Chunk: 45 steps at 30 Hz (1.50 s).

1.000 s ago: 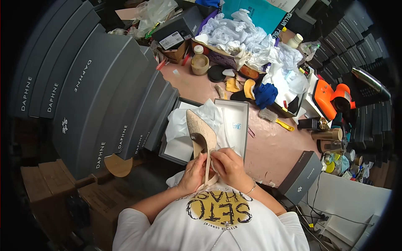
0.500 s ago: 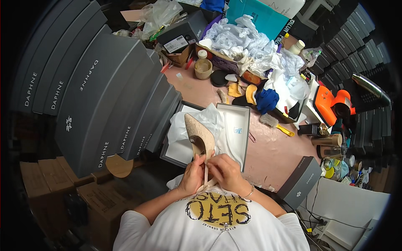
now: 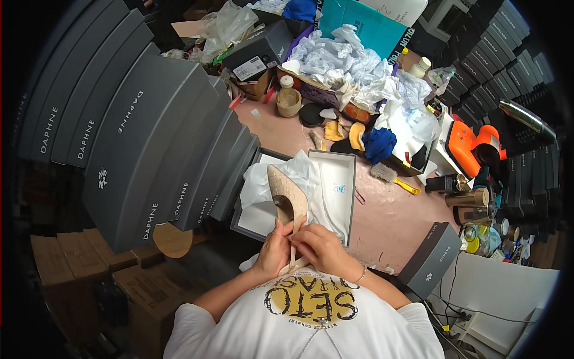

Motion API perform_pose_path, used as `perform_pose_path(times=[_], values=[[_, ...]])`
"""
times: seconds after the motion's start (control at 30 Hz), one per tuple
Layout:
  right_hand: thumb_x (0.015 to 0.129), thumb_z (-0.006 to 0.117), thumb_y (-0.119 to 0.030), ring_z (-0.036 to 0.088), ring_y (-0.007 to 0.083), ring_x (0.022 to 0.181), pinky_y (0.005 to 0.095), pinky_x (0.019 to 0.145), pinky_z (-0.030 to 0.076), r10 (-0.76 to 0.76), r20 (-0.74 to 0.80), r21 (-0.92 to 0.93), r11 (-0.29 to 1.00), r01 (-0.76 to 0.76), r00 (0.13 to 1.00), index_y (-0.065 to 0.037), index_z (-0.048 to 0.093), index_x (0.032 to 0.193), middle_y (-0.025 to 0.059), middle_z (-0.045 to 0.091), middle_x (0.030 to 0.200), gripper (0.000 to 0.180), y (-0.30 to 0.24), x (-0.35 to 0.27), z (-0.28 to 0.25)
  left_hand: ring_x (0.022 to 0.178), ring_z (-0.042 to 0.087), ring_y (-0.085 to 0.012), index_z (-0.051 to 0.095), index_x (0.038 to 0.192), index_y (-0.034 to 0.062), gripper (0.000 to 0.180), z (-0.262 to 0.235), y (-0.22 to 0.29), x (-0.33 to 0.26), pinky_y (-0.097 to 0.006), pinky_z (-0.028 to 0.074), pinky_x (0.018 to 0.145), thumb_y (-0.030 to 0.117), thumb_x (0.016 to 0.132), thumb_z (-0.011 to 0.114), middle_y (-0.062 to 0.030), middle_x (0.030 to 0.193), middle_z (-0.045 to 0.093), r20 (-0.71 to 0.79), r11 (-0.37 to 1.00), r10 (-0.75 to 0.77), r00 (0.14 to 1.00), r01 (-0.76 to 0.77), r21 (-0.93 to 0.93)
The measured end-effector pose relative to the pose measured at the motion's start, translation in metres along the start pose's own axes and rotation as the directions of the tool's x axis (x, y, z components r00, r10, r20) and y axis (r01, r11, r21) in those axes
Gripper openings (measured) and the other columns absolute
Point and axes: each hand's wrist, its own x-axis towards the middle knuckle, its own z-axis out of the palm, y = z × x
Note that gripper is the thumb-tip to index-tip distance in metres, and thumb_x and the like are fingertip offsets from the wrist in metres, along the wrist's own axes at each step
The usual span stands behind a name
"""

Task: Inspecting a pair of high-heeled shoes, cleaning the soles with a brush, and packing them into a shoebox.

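A beige pointed-toe slingback shoe (image 3: 287,190) is held up in front of my chest, its toe pointing away from me. My left hand (image 3: 276,246) is closed round its side and back strap. The fingers of my right hand (image 3: 318,244) pinch at the strap on the other side, close to the left fingertips; just what they grip there is partly hidden. Behind the shoe lies an open grey shoebox (image 3: 246,222) with white tissue paper (image 3: 256,186) in it. Its lid (image 3: 351,209) sits beside it on the right, white inside up, with white paper in it.
Tall stacks of grey shoeboxes (image 3: 143,143) rise on the left, over brown cartons (image 3: 143,293). At the back stands a box heaped with crumpled tissue (image 3: 341,57). A yellow-handled brush (image 3: 394,178), a blue cloth (image 3: 380,145), an orange tool (image 3: 465,149) and a closed shoebox (image 3: 429,260) lie rightward.
The right fingers have shifted slightly on the strap. The shoe stays in both hands, and the whole view has moved a little.
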Motion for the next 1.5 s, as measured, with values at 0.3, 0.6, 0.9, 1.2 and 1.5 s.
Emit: perform_pose_path(times=[0.3,0.6,0.9,1.2,1.5], values=[[0.081,0.063,-0.005,0.062,0.0300,0.084,0.0354,0.070,0.048,-0.030,-0.432,-0.704,0.636,-0.316,0.901,0.000,0.060,0.096,0.0168,0.062,0.094,0.016,0.101,-0.017,-0.092,0.061,0.046,-0.0092,0.055,0.120,-0.0041,0.032,-0.030,0.014,0.023,-0.024,0.039,0.057,0.015,0.094,0.051,-0.0018,0.079,0.057,0.066,0.981,-0.029,0.997,0.041,-0.187],[0.083,0.065,-0.011,0.065,0.0320,0.078,0.0333,0.073,0.050,0.481,-0.218,-0.320,0.787,-0.527,0.849,0.004,0.064,0.090,0.0182,0.066,0.086,0.016,0.062,-0.033,-0.076,0.059,0.046,-0.0060,0.057,0.116,-0.0037,0.030,-0.038,0.055,0.040,-0.020,0.039,0.054,0.016,0.095,0.052,-0.0015,0.077,0.058,0.107,0.992,-0.025,0.994,0.037,-0.116],[0.080,0.061,-0.018,0.065,0.0359,0.084,0.0419,0.074,0.051,0.590,-0.096,-0.472,0.682,-0.558,0.802,0.007,0.056,0.110,0.0270,0.063,0.094,0.040,0.159,-0.068,0.061,0.106,0.055,-0.0230,0.054,0.122,-0.0034,0.044,-0.065,0.042,0.074,-0.033,0.047,0.086,0.020,0.086,0.064,-0.0161,0.115,0.057,0.534,-0.345,0.443,0.720,-0.412,0.843],[0.081,0.059,-0.019,0.062,0.0147,0.075,0.0304,0.068,0.050,0.575,0.019,0.409,0.742,-0.531,0.818,0.004,0.060,0.102,0.0091,0.065,0.084,0.032,0.082,-0.038,-0.026,0.121,0.046,-0.0297,0.016,0.144,0.0014,0.082,-0.035,-0.006,0.083,-0.039,0.042,0.097,0.033,0.087,0.065,-0.0223,0.132,0.043,0.184,0.535,0.385,0.904,-0.381,0.754],[0.075,0.061,-0.014,0.059,0.0210,0.083,0.0363,0.073,0.046,-0.288,0.144,-0.714,0.632,0.301,0.947,-0.008,0.060,0.103,0.0043,0.059,0.086,0.029,0.019,0.025,-0.086,0.101,0.060,-0.0285,0.050,0.118,0.0028,0.045,0.031,0.034,0.074,-0.043,0.049,0.089,0.029,0.082,0.056,-0.0136,0.111,0.059,-0.138,0.976,0.095,0.986,-0.120,-0.182]])
